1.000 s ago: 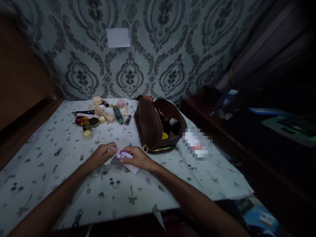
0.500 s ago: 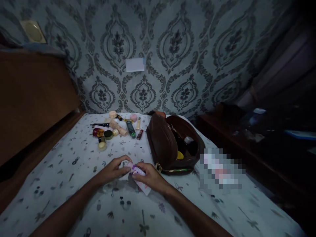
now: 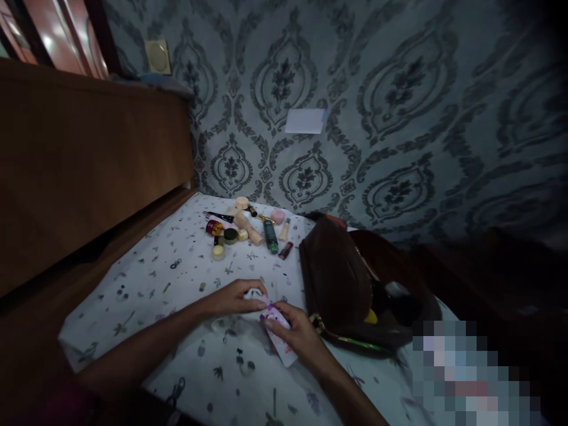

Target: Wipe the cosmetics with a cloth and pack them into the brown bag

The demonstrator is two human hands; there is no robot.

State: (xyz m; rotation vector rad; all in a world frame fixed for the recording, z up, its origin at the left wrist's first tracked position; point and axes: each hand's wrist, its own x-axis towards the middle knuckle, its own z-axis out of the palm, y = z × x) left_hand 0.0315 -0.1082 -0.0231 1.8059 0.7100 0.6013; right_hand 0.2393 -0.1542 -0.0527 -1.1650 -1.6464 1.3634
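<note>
My left hand (image 3: 243,297) is closed, with thumb and fingers pinching a crumpled white piece (image 3: 254,292), cloth-like or tissue-like; its exact kind is unclear. Close beside it, my right hand (image 3: 295,331) grips a flat pink-and-white packet (image 3: 284,350) with purple marks, the thumb lying across it. The packet's upper end meets the white piece between the two hands. Just right of my right hand stands a brown zip bag (image 3: 332,278), its mouth open, with a yellow item (image 3: 370,317) and dark items inside.
Beyond my hands lie several cosmetics: a green tube (image 3: 270,236), a beige bottle (image 3: 249,229), a pink sponge-like piece (image 3: 278,216) and a small yellow-lidded jar (image 3: 218,252). A wooden board (image 3: 93,160) rises at the left. A blurred-out item (image 3: 470,378) lies at the right.
The view has turned to the left, so everything appears shifted rightward. Both hands keep their hold on the white piece and the packet.
</note>
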